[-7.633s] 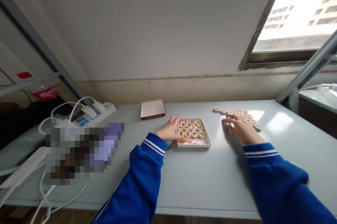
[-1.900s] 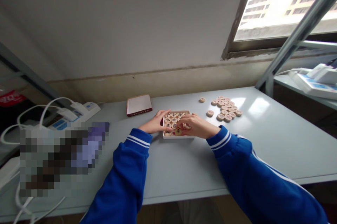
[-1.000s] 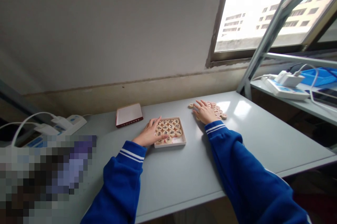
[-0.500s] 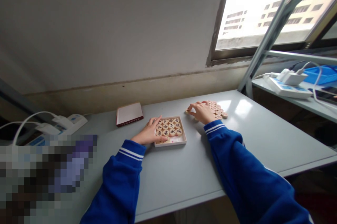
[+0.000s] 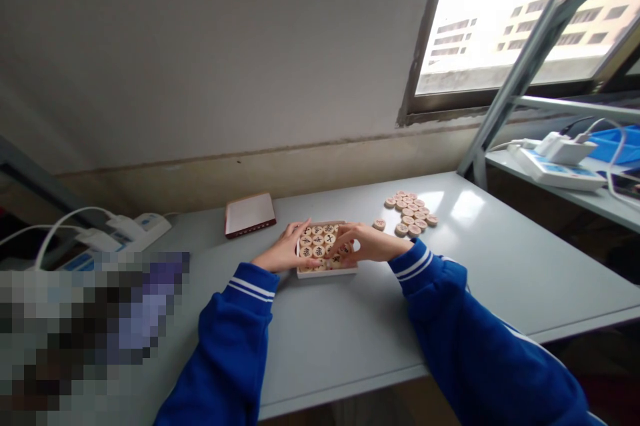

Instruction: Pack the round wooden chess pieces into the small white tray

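A shallow white box (image 5: 327, 273) holds rows of round wooden Chinese chess pieces (image 5: 319, 240) with dark characters. My left hand (image 5: 283, 251) grips the box at its left side, thumb along the front and fingers at the back. Over the right part of the box, my right hand (image 5: 369, 241) reaches down with its fingers pinched at a chess piece, which they partly hide. To the right lies a flat group of loose pieces with reddish characters (image 5: 407, 211). One single piece (image 5: 379, 224) sits apart, left of that group.
Behind the box on the left lies the open box lid (image 5: 250, 216), hollow side up. Power strips with white plugs stand at the left (image 5: 150, 223) and on the right shelf (image 5: 560, 169). A metal post (image 5: 515, 73) rises at the desk's back right corner, near the window.
My right hand has moved left from the loose pieces to the box, its fingers now down among the pieces there. My left hand has stayed on the box.
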{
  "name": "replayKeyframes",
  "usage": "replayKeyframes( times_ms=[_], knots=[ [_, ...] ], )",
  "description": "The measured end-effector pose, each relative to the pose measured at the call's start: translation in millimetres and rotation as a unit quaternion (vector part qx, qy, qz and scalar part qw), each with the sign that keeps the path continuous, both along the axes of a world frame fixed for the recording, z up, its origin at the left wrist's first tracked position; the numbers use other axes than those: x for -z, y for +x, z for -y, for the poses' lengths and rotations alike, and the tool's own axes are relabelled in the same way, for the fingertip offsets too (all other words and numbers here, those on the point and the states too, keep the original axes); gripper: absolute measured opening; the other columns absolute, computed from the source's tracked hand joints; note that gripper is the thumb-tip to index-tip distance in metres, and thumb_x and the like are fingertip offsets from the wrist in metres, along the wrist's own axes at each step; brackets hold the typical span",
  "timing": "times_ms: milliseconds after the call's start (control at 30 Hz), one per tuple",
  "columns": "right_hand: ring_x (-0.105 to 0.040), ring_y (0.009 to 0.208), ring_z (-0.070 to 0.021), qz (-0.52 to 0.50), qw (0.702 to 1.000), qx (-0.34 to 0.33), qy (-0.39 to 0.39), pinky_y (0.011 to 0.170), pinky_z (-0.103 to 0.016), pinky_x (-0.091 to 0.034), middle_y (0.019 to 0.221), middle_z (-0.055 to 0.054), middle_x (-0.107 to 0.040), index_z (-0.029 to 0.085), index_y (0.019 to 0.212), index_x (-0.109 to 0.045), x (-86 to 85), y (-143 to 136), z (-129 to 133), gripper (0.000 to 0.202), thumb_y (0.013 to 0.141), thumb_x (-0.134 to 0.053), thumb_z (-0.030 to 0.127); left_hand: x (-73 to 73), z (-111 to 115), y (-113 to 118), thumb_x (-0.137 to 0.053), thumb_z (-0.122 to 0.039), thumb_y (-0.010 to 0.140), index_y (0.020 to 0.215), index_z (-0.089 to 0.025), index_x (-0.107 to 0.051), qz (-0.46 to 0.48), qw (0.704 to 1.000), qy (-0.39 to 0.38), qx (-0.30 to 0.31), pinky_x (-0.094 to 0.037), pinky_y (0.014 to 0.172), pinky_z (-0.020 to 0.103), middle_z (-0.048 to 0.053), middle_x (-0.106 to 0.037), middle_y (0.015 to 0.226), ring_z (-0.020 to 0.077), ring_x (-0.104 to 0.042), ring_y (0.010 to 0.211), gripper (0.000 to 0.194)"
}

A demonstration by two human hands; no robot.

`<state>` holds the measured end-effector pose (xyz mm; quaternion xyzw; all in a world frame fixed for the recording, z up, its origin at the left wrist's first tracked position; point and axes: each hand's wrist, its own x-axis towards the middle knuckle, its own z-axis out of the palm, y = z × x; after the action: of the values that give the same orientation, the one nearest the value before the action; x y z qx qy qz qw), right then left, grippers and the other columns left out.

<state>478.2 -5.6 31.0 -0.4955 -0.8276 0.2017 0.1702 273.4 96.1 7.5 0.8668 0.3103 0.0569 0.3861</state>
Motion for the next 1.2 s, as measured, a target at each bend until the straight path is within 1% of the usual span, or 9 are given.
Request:
replayKeyframes(
  times_ms=[233,433,500,600,667,733,900,1033,1200],
  knots=[
    [-0.056,0.082,-0.0138,0.054,0.997,0.050,0.016,0.074,-0.027,-0.031,0.085,0.002,-0.066,0.026,0.092,-0.066,3.7,-8,3,0.024,0.069,-0.067,0.020,2.7,-1,1,-0.066,-0.055,0.056,0.138,-0.017,-0.018,-0.007,1.000,0.029,0.005,-0.017,0.110,0.038,0.012,-0.025,0.134,0.0290,-0.022,0.131,0.103],
    [-0.057,0.075,-0.0112,0.041,0.995,0.080,0.038,0.076,-0.028,-0.029,0.081,0.004,-0.066,0.024,0.083,-0.066,0.3,0,2,0.010,0.074,-0.062,0.019,9.8,9,9,-0.047,-0.067,0.068,0.137,-0.020,-0.021,0.000,0.995,0.086,-0.057,-0.023,0.106,0.041,0.013,-0.028,0.134,0.0294,-0.029,0.128,0.087],
    [-0.057,0.077,-0.0127,0.052,0.981,0.159,0.094,0.075,-0.028,-0.030,0.085,0.002,-0.066,0.024,0.087,-0.065,-3.0,16,3,0.012,0.078,-0.058,0.021,10.1,14,13,-0.045,-0.070,0.067,0.137,-0.020,-0.020,-0.010,0.990,0.109,-0.086,-0.024,0.104,0.043,0.015,-0.025,0.136,0.0317,-0.029,0.127,0.089],
    [-0.056,0.083,-0.0176,0.107,0.923,0.335,0.153,0.075,-0.031,-0.031,0.089,-0.002,-0.065,0.024,0.088,-0.065,-8.2,54,12,0.014,0.081,-0.053,0.025,8.1,19,17,-0.051,-0.071,0.061,0.137,-0.020,-0.018,-0.037,0.986,0.131,-0.095,-0.025,0.103,0.045,0.015,-0.020,0.139,0.0351,-0.029,0.127,0.097],
    [-0.056,0.082,-0.0201,0.132,0.879,0.438,0.133,0.073,-0.033,-0.032,0.088,-0.004,-0.064,0.024,0.086,-0.065,-9.7,82,25,0.016,0.081,-0.051,0.029,6.3,20,17,-0.052,-0.070,0.060,0.137,-0.020,-0.017,-0.054,0.985,0.139,-0.089,-0.027,0.102,0.045,0.015,-0.021,0.139,0.0358,-0.030,0.126,0.098],
    [-0.056,0.080,-0.0211,0.133,0.854,0.492,0.102,0.069,-0.033,-0.035,0.088,-0.005,-0.064,0.024,0.088,-0.066,-8.5,108,43,0.019,0.080,-0.051,0.032,4.9,19,17,-0.050,-0.070,0.062,0.138,-0.020,-0.016,-0.069,0.984,0.141,-0.084,-0.027,0.101,0.045,0.015,-0.023,0.138,0.0357,-0.030,0.126,0.098],
    [-0.055,0.084,-0.0203,0.064,0.886,0.452,0.076,0.074,-0.034,-0.040,0.098,-0.005,-0.062,0.025,0.094,-0.066,4.2,134,78,0.022,0.077,-0.055,0.034,5.1,17,16,-0.048,-0.070,0.063,0.138,-0.017,-0.015,-0.074,0.984,0.145,-0.076,-0.028,0.101,0.043,0.016,-0.026,0.137,0.0339,-0.031,0.125,0.098],
    [-0.049,0.100,-0.0248,0.119,0.899,0.404,0.122,0.078,-0.038,-0.037,0.107,-0.005,-0.059,0.030,0.099,-0.065,14.7,112,74,0.025,0.075,-0.060,0.037,6.6,16,16,-0.048,-0.072,0.061,0.138,-0.019,-0.016,-0.073,0.983,0.152,-0.074,-0.029,0.100,0.042,0.015,-0.028,0.136,0.0340,-0.033,0.125,0.099],
    [-0.048,0.101,-0.0253,0.187,0.901,0.369,0.133,0.076,-0.038,-0.033,0.102,-0.004,-0.061,0.026,0.081,-0.069,22.6,89,61,0.011,0.073,-0.064,0.033,6.7,15,16,-0.049,-0.071,0.060,0.139,-0.017,-0.014,-0.086,0.982,0.151,-0.073,-0.028,0.102,0.041,0.015,-0.027,0.137,0.0323,-0.031,0.126,0.101]
  ],
)
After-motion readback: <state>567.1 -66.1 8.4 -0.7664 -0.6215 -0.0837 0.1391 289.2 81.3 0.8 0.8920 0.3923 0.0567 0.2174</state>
